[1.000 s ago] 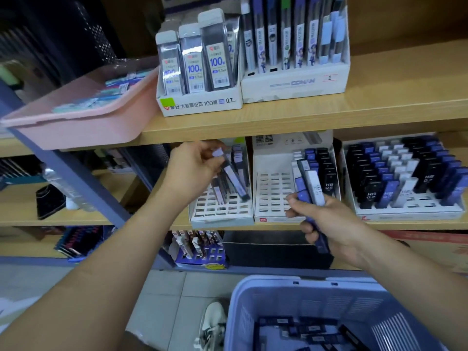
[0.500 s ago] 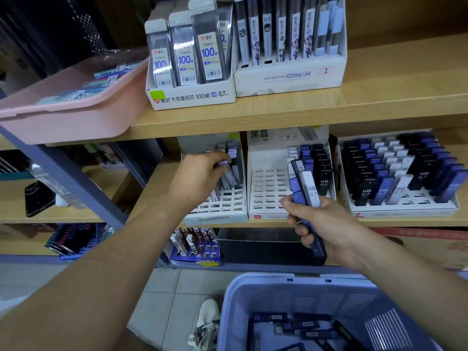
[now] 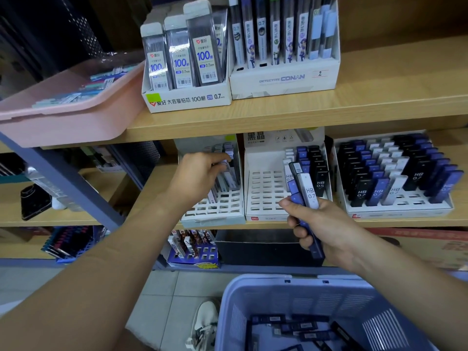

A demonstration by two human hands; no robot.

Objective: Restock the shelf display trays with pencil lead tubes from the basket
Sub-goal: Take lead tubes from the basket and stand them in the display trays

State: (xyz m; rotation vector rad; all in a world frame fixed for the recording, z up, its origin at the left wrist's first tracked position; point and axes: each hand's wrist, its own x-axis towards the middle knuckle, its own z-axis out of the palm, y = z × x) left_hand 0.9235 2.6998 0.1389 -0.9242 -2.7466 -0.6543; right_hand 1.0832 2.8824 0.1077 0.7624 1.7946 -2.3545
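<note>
Light: even, soft, moderately bright, falling from above onto the upper shelf (image 3: 354, 105). Deep shadow at 10 o'clock and under that board. Faint glare on the clear cases (image 3: 202, 46) at 12. Shelf lines bow toward the frame edges. My left hand (image 3: 200, 173) is slightly soft. The print on the tubes (image 3: 310, 193) in my right hand (image 3: 326, 229) is legible.

pink tub (image 3: 63, 122), light tan wood shelf (image 3: 379, 97), lavender-blue basket (image 3: 291, 295) with slotted walls. trays (image 3: 263, 188) are white with a grid of slots, lead tubes (image 3: 362, 191) come in black, navy and white. lime green sticker (image 3: 153, 98) on the white box (image 3: 190, 101).
</note>
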